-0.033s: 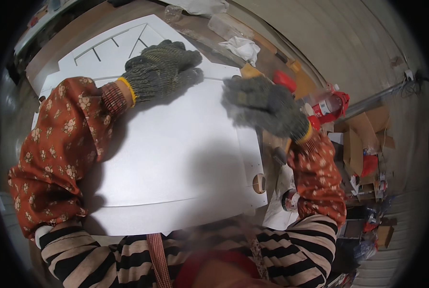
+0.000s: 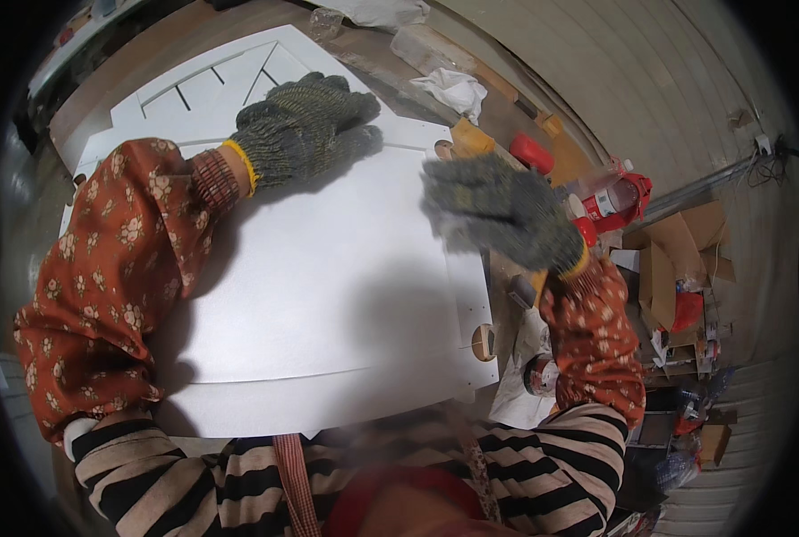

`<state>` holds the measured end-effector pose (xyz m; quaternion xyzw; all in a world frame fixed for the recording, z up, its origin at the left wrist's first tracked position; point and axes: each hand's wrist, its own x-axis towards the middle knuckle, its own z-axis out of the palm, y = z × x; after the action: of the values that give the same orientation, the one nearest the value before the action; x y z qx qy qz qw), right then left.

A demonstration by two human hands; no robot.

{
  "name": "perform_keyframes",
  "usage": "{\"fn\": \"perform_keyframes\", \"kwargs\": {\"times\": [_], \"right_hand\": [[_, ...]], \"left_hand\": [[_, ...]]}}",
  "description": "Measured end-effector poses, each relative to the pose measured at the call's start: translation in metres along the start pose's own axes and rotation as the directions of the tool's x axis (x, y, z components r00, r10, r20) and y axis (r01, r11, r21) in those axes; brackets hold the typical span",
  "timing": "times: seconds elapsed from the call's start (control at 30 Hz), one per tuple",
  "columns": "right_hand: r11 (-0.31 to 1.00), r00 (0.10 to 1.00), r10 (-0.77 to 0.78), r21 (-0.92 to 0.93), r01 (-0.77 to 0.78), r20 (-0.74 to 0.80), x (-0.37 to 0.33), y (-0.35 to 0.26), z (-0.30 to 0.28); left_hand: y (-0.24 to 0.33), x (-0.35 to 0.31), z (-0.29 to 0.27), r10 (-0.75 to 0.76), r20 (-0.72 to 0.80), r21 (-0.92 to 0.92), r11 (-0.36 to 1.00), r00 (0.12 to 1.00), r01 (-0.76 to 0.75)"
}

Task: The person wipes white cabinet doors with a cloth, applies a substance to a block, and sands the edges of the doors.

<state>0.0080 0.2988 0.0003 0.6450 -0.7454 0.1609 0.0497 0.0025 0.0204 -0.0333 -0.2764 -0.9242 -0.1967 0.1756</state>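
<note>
A large white panel (image 2: 328, 268) with cut-out slots at its far end lies in front of me. My left hand (image 2: 310, 130), in a grey-green knit glove with a yellow cuff, rests on the panel's far part, palm down and fingers stretched out. Over the panel's right edge is my right hand (image 2: 502, 206) in a matching glove. Its fingers point left, extended and somewhat blurred, and I see nothing held in them; its palm side is hidden. One round hole (image 2: 484, 343) is cut near the right edge, and another hole (image 2: 444, 149) lies just beyond my right hand.
Beyond the right edge stand a red container (image 2: 531, 153) and a clear bottle with a red label (image 2: 610, 199). A crumpled white cloth (image 2: 453, 92) lies at the back. A can (image 2: 540, 374) sits near my right forearm. Cardboard boxes (image 2: 677, 268) are farther right.
My right hand has slid slightly toward me along the panel's right edge, uncovering the far hole. My left hand stays in nearly the same place on the panel.
</note>
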Motion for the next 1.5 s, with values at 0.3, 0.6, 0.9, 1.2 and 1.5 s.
{"fn": "perform_keyframes", "kwargs": {"times": [0.3,0.6,0.9,1.2,1.5], "right_hand": [[0.891,0.892,0.452,-0.041,-0.452,-0.004,-0.015,-0.07,0.0],[0.612,0.745,0.647,-0.472,-0.635,-0.165,0.031,-0.062,0.017],[0.577,0.821,0.521,-0.612,-0.541,-0.234,0.036,-0.064,0.029],[0.594,0.825,0.505,-0.591,-0.545,-0.253,0.042,-0.062,0.031],[0.637,0.85,0.47,-0.574,-0.514,-0.24,0.047,-0.039,0.026]], "left_hand": [[0.008,0.0,0.001,-0.078,0.011,0.006,0.997,0.997,0.078],[0.011,0.002,-0.002,-0.047,-0.003,0.057,0.997,0.999,0.047],[0.008,0.003,-0.004,-0.089,0.027,0.048,0.995,0.996,0.087],[0.006,0.001,-0.005,-0.1,0.055,0.121,0.988,0.993,0.092],[0.012,0.001,-0.006,-0.175,0.062,0.12,0.979,0.983,0.167]]}}
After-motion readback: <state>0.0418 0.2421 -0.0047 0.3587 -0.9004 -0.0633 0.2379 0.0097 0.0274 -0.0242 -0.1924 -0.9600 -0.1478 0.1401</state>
